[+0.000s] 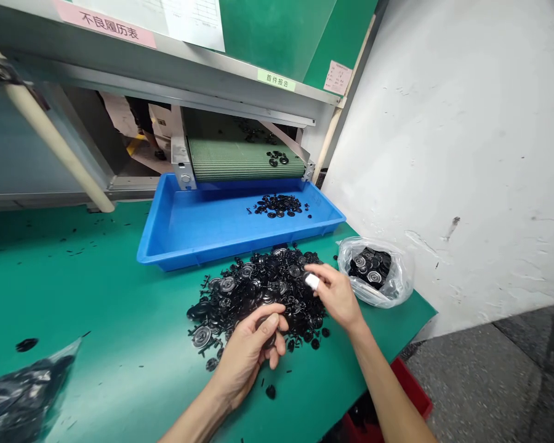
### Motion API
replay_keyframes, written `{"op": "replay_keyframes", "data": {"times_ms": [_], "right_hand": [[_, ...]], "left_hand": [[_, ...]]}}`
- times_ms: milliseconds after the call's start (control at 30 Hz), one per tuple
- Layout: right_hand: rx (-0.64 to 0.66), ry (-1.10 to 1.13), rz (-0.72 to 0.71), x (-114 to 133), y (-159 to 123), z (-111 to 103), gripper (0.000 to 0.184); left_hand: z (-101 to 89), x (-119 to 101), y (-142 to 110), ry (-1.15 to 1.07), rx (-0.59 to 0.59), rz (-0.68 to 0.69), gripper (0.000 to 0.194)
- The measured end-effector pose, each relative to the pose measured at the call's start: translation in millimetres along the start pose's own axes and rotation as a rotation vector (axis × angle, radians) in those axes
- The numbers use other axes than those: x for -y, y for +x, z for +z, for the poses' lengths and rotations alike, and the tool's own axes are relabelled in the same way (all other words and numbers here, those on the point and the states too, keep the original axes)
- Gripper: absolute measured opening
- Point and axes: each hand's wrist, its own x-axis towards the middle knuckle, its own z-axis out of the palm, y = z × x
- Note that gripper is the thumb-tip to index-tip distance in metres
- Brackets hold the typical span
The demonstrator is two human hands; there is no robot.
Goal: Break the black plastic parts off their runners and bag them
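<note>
A heap of small black plastic parts, many of them round discs, lies on the green table in front of me. At the heap's near edge my left hand is closed around a black disc, the thumb pressed over it. My right hand, with a white wrap on one finger, reaches over the heap's right side. Its thumb and index finger come together at a black disc, though the fingertips partly hide it. Just right of that hand stands an open clear plastic bag with black discs inside.
A blue tray with more black parts stands behind the heap, under the end of a green conveyor belt carrying several parts. A filled plastic bag lies at left. Red bins are below the right table edge, near the white wall.
</note>
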Motion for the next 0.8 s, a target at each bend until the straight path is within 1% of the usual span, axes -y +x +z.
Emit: {"op": "replay_keyframes", "data": {"times_ms": [67,133,200,300,400,467,533,600,667,733,800], "right_hand": [[-0.003,0.186,0.069,11.0,-24.4,11.9,0.026],[-0.006,0.291,0.110,21.3,-47.1,24.5,0.023],[0.028,0.284,0.059,27.9,-63.6,31.7,0.021],[0.123,0.196,-0.044,28.3,-74.1,27.7,0.017],[0.235,0.119,-0.112,22.1,-75.3,17.9,0.015],[0.227,0.090,-0.178,18.8,-75.7,16.9,0.015],[0.173,0.088,-0.234,17.9,-76.9,21.2,0.017],[0.134,0.092,-0.254,19.0,-76.9,26.9,0.020],[0.146,0.067,-0.257,20.7,-72.2,29.0,0.021],[0.155,0.020,-0.255,21.3,-60.4,25.2,0.026],[0.119,-0.053,-0.246,20.1,-41.5,17.2,0.033]], "left_hand": [[1.8,4.2,-0.8,0.063,0.007,-0.010,0.034],[3.4,9.0,-2.8,0.141,0.018,0.001,0.034],[4.3,12.0,-5.7,0.224,0.030,0.012,0.034],[4.7,10.7,-9.5,0.392,0.045,0.020,0.035],[5.1,6.3,-11.0,0.596,0.097,0.040,0.040],[5.7,5.2,-10.9,0.652,0.104,0.037,0.042],[6.2,6.0,-10.3,0.637,0.078,0.014,0.043],[6.3,7.3,-8.9,0.614,0.051,0.013,0.042],[5.9,7.1,-6.6,0.602,0.030,0.027,0.041],[5.3,4.8,-3.7,0.555,-0.003,0.035,0.041],[4.8,1.0,-1.2,0.467,-0.040,0.035,0.040]]}}
